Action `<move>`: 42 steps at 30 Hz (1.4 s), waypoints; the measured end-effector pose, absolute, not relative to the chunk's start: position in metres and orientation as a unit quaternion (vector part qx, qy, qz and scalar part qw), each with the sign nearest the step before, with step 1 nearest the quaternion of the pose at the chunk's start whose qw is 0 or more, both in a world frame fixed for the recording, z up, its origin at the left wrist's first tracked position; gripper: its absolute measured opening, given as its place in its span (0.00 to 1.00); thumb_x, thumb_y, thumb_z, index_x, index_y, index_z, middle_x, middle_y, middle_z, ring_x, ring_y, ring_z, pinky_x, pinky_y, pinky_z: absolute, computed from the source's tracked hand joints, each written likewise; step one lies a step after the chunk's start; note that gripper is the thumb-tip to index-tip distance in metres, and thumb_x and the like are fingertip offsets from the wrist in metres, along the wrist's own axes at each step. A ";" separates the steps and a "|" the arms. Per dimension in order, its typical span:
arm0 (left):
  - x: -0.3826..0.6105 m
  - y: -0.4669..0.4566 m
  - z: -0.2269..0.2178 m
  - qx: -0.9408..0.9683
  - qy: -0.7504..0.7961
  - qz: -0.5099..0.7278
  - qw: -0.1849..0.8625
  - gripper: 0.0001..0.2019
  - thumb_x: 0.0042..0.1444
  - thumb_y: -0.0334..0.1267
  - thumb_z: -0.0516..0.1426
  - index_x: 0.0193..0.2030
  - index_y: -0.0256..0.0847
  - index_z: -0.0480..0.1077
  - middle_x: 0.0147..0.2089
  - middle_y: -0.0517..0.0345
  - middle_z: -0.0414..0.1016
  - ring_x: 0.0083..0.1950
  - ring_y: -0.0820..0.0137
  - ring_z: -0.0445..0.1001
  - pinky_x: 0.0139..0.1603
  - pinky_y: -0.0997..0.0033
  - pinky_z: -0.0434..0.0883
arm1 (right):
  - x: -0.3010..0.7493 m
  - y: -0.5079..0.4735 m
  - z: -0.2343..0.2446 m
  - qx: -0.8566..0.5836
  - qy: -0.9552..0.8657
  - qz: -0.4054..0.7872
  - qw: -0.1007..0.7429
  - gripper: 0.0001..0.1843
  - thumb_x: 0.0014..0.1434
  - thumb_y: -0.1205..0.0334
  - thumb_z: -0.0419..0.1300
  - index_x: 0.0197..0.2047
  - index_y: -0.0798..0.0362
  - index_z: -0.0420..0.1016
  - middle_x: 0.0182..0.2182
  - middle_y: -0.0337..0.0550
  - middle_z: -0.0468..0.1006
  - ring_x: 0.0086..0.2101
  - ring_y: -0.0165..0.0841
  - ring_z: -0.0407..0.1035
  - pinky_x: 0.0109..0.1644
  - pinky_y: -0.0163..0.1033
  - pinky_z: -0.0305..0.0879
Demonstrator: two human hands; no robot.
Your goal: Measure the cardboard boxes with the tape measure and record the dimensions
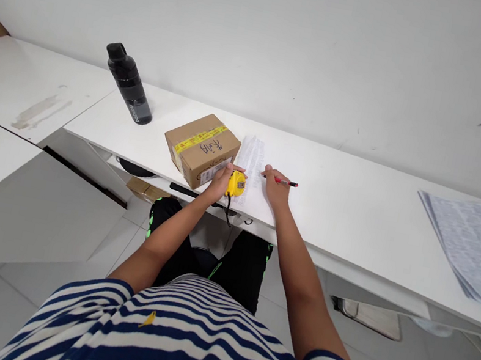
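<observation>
My left hand (219,184) is closed around a yellow tape measure (236,185), whose black strap dangles over the desk's front edge. Just behind and left of it sits a taped cardboard box (193,156) with black handwriting on top and a label on its near side. A red pen (287,183) is gripped in my right hand (275,190), its dark tip pointing left toward a sheet of paper (253,152) covered in small writing. The paper lies flat beside the box, partly covered by the tape measure.
A black bottle (130,85) stands upright left of the box. At the far right lies a stack of printed sheets (475,246). The white desk (353,225) runs along a white wall (319,51). Several things sit on a shelf below, including a small cardboard box (139,187).
</observation>
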State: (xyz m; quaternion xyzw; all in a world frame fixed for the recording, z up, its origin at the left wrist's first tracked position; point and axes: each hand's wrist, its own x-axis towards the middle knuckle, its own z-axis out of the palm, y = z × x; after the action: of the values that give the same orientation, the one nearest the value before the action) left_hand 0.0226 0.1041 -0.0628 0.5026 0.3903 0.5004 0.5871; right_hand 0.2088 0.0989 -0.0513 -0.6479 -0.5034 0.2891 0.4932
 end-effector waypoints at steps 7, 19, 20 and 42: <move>0.022 0.104 -0.066 0.510 0.376 0.510 0.581 0.38 0.59 0.74 0.45 0.43 0.38 0.75 0.42 0.48 0.82 0.39 0.65 0.80 0.38 0.66 0.76 | 0.209 0.098 -0.050 -0.653 -0.501 0.288 0.489 0.28 0.61 0.35 0.55 0.30 0.50 0.79 0.34 0.45 0.82 0.40 0.39 0.73 0.48 0.44 0.66; 0.023 0.104 -0.065 0.496 0.382 0.503 0.596 0.37 0.58 0.74 0.46 0.43 0.39 0.75 0.41 0.48 0.82 0.38 0.65 0.79 0.38 0.65 0.75 | 0.224 0.124 -0.084 -0.681 -0.432 0.222 0.548 0.45 0.54 0.54 0.57 0.74 0.53 0.54 0.53 0.51 0.75 0.35 0.35 0.71 0.53 0.48 0.70; 0.023 0.104 -0.065 0.497 0.382 0.503 0.595 0.37 0.58 0.74 0.46 0.43 0.39 0.75 0.41 0.48 0.82 0.38 0.65 0.79 0.38 0.65 0.75 | 0.224 0.125 -0.085 -0.680 -0.432 0.225 0.548 0.45 0.55 0.54 0.57 0.74 0.54 0.53 0.54 0.51 0.75 0.36 0.35 0.72 0.53 0.47 0.71; 0.022 0.105 -0.064 0.513 0.372 0.508 0.583 0.37 0.56 0.75 0.48 0.43 0.40 0.76 0.40 0.49 0.82 0.36 0.64 0.79 0.36 0.64 0.75 | 0.203 0.116 -0.050 -0.605 -0.540 0.236 0.536 0.31 0.63 0.42 0.53 0.62 0.51 0.69 0.51 0.52 0.78 0.44 0.39 0.74 0.47 0.47 0.72</move>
State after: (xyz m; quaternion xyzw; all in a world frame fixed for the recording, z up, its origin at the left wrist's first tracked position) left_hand 0.0224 0.1050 -0.0642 0.5129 0.3723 0.5082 0.5831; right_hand 0.2034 0.1162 -0.0497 -0.6047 -0.5397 0.2364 0.5358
